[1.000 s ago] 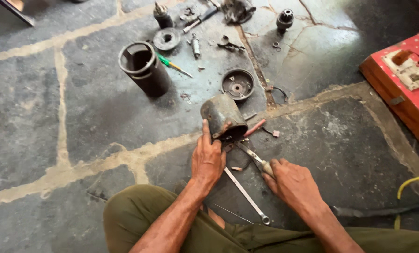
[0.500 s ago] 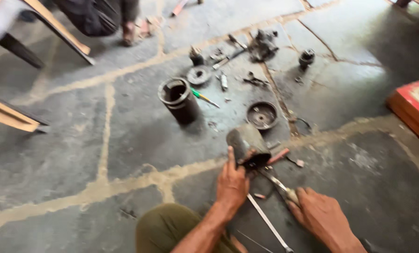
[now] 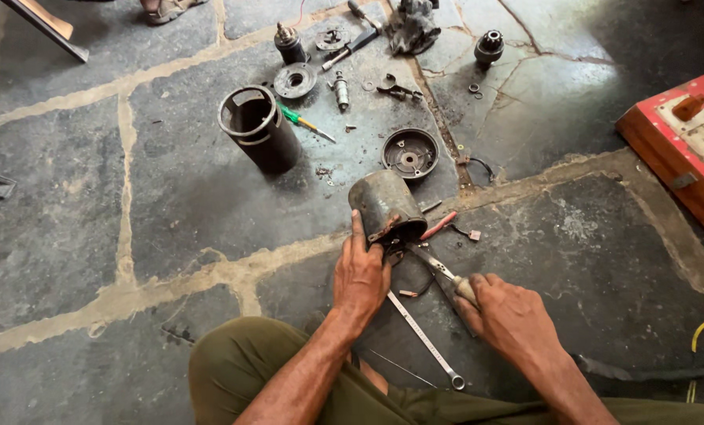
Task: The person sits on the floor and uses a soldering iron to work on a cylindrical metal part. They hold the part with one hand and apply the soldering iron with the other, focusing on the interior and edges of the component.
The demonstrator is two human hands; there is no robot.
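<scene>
From the head view, the left hand was closed around the near end of the rusty cylindrical housing lying on the stone floor — just this side of the round end cap. The right hand was shut on a screwdriver, its tip at the housing's mouth. By my judgement this was prying or scraping inside the housing — it called for steadying the housing.

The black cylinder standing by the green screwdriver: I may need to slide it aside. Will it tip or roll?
The black cylinder stands upright on its end, so it probably slides rather than rolls. It looks like thick metal, likely heavy. The stone floor has uneven joints that might tip it.
</scene>
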